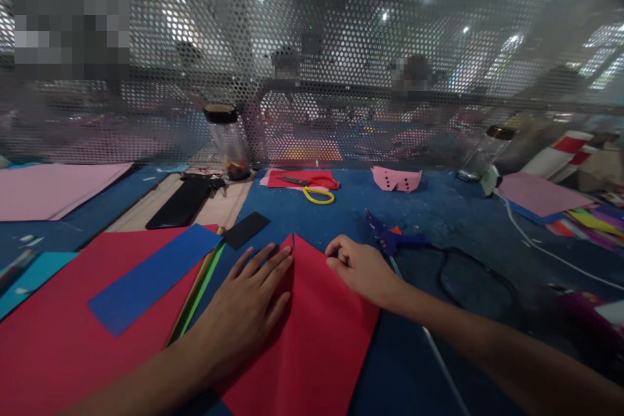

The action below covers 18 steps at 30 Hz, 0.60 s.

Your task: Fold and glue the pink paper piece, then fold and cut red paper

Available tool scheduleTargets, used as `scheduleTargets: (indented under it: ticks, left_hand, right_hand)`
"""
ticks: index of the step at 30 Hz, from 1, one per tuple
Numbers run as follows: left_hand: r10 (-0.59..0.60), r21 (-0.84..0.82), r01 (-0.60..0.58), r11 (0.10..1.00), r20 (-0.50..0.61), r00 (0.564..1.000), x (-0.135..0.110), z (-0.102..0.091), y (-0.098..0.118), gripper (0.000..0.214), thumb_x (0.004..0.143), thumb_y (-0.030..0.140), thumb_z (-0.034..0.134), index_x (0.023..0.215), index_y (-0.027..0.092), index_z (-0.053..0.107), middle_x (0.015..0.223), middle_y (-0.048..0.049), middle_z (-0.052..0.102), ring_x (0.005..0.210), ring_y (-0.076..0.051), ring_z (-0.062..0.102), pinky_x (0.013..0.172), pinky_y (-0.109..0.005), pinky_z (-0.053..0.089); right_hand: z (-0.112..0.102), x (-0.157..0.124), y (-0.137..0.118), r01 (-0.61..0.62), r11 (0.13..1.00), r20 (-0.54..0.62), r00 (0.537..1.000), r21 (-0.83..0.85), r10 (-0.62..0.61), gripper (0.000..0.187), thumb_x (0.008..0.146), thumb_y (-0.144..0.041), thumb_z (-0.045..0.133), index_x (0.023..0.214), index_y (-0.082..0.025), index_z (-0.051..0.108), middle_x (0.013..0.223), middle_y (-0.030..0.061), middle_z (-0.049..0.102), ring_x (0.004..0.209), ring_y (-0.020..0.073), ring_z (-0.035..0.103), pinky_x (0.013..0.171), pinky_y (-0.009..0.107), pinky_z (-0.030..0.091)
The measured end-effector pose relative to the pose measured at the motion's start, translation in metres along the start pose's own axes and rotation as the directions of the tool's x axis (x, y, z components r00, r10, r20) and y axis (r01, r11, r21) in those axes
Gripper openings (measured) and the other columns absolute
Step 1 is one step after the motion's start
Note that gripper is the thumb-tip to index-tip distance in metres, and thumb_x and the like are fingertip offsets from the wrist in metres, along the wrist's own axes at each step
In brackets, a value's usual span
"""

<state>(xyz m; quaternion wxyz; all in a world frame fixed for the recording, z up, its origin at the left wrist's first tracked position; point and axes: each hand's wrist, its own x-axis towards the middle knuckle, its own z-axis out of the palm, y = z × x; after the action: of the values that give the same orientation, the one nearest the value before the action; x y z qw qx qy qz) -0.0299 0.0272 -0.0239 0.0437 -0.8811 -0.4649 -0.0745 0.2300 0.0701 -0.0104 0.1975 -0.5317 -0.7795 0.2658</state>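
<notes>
In front of me lies a sheet of red paper (322, 325), creased down its middle, its top corners slanting to a split point. My left hand (253, 292) rests flat on its left half, fingers stretched towards the tip. At the upper right slanting edge, my right hand (363, 270) is curled, thumb and index finger closed at the paper's edge. Just beyond that hand is a blue glue gun (390, 237) with a dark cord. Scissors (312, 188) with red and yellow handles lie on small red and pink paper pieces farther back.
At left, a blue strip (151, 283) lies on red sheets (63, 338). Behind are a black phone (180, 201), keys (218, 185) and a glass jar (229, 143). A pink mask-shaped cutout (396, 179) stands near the perforated metal screen (331, 32). Coloured papers and another jar (487, 153) are right.
</notes>
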Motion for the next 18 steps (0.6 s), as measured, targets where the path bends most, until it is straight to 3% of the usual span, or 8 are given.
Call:
scheduleTargets:
  ticks: [18]
  left_hand:
    - [-0.002, -0.022, 0.002, 1.0, -0.008, 1.0, -0.001, 0.0007, -0.0009, 0.054, 0.102, 0.039, 0.045, 0.154, 0.025, 0.041, 0.161, -0.002, 0.042, 0.149, -0.03, 0.036, 0.121, -0.053, 0.024]
  right_hand:
    - [-0.0025, -0.0032, 0.0017, -0.018, 1.0, 0.031, 0.999, 0.003, 0.018, 0.021, 0.089, -0.027, 0.063, 0.11, -0.023, 0.062, 0.065, -0.0071, 0.057, 0.061, 0.0128, 0.055, 0.058, 0.026, 0.027]
